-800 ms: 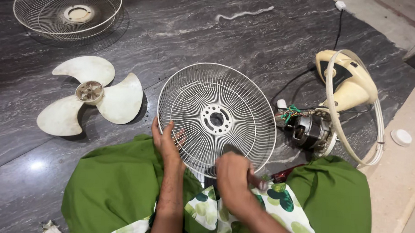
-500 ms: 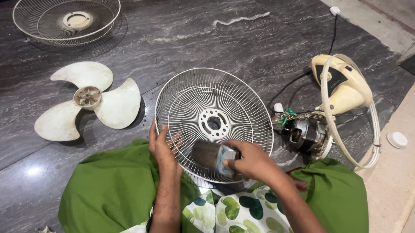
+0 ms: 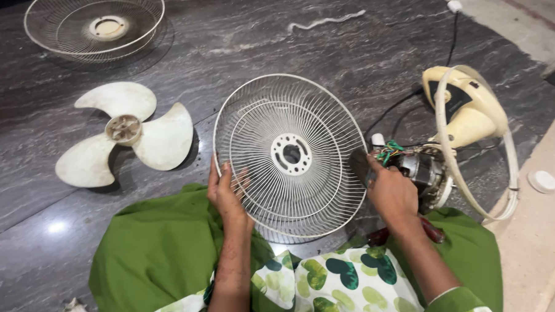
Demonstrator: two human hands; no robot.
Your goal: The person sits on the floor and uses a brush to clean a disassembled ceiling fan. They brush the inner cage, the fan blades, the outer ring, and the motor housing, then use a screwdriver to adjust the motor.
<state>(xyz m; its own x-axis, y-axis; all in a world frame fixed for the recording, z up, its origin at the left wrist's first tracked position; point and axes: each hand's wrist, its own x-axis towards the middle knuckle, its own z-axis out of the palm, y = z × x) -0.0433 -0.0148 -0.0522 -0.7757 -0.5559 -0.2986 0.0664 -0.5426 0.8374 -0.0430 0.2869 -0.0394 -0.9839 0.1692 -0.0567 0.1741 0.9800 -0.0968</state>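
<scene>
A round white wire fan guard (image 3: 290,153) stands tilted on the dark stone floor in front of my knees. My left hand (image 3: 226,190) grips its lower left rim, fingers through the wires. My right hand (image 3: 392,194) is at the guard's right rim, closed around a small dark pad (image 3: 358,165) that presses against the wires. What kind of pad it is I cannot tell.
A three-bladed cream fan blade (image 3: 126,132) lies at the left. A second wire guard (image 3: 94,21) lies at the far left. The bare fan motor (image 3: 419,170) with coloured wires, the cream fan body (image 3: 467,107), a plastic ring and a black cord sit at the right. A white cap (image 3: 541,181) lies beyond.
My right hand has moved with the pad from the guard's lower middle out to its right rim. The left hand has stayed on the lower left rim.
</scene>
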